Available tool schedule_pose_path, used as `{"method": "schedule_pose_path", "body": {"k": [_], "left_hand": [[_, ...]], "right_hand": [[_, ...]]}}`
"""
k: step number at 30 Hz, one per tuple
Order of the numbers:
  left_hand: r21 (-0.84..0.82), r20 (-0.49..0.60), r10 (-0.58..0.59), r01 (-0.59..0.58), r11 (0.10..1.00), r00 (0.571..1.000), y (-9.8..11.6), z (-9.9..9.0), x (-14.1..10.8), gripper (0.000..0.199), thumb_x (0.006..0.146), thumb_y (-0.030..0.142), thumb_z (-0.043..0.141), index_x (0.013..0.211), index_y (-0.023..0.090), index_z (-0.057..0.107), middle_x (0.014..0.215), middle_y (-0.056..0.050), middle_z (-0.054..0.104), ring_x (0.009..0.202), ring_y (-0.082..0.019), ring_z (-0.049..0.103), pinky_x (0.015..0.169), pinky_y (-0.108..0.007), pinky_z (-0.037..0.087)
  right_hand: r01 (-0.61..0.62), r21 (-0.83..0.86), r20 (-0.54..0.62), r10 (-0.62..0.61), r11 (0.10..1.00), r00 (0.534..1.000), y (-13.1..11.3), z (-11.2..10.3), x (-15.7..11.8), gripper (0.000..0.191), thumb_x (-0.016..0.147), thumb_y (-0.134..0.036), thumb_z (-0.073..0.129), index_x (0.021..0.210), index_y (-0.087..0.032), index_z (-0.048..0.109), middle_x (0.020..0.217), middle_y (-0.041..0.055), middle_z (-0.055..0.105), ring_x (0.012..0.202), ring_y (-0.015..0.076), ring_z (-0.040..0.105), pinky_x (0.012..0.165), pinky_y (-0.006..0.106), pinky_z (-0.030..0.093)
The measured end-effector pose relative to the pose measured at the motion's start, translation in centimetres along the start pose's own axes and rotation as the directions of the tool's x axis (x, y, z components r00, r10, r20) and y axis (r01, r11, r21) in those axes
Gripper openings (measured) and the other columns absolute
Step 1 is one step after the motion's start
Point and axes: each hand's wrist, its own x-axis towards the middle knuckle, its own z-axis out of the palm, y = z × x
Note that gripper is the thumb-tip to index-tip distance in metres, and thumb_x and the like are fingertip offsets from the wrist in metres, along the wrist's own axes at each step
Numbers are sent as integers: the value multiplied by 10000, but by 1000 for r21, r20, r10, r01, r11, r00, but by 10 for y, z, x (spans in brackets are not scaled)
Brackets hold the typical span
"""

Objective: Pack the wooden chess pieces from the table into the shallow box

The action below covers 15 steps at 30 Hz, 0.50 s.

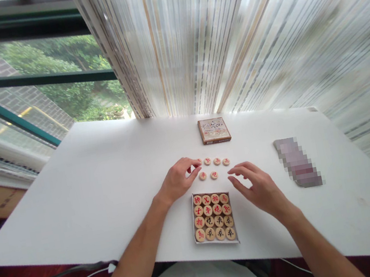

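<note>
Several round wooden xiangqi pieces with red characters lie on the white table in two short rows, among them a piece point(217, 161) in the back row and a cannon piece point(214, 175) in the front row. My left hand point(178, 178) reaches to the left end of the rows, thumb and index finger apart. Its index fingertip partly covers the leftmost back piece point(199, 161); whether it touches is unclear. To the right of the rows my right hand point(256, 185) hovers with fingers apart, holding nothing. Nearer me, between my forearms, an open box point(235, 225) holds rows of red and black pieces.
At the back of the white table point(106, 181) lies a box lid point(214, 130) with printed characters. A blurred-out flat object point(298, 162) rests on the right. A string curtain point(188, 37) hangs along the far edge, beside a window on the left.
</note>
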Motion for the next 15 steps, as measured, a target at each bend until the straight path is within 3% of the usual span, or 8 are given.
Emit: {"method": "schedule_pose_path", "body": {"k": [5,10,15], "left_hand": [[43,-77,0,4,999,997,-7,1,2,145,974,297,596,1043,210,690,980,-42,719,781,-152,611,770,-295,522],[54,-159,-23,32,998,987,-14,6,8,127,968,289,598,1015,199,673,944,-42,705,790,-151,618,708,-281,507],[30,-207,-5,11,999,978,-10,1,27,128,970,285,584,1004,191,665,952,-51,700,782,-149,619,706,-283,500]], "right_hand": [[51,39,-116,-46,998,992,23,11,38,176,992,-314,553,1031,-217,695,997,88,669,873,210,666,632,306,598],[96,94,-241,-71,991,968,37,32,39,156,983,-267,564,1049,-213,694,1032,91,658,942,221,660,779,369,598],[222,198,-120,-202,955,972,23,28,29,193,901,-296,696,1078,-224,670,1110,97,634,1080,248,611,940,424,538]]}}
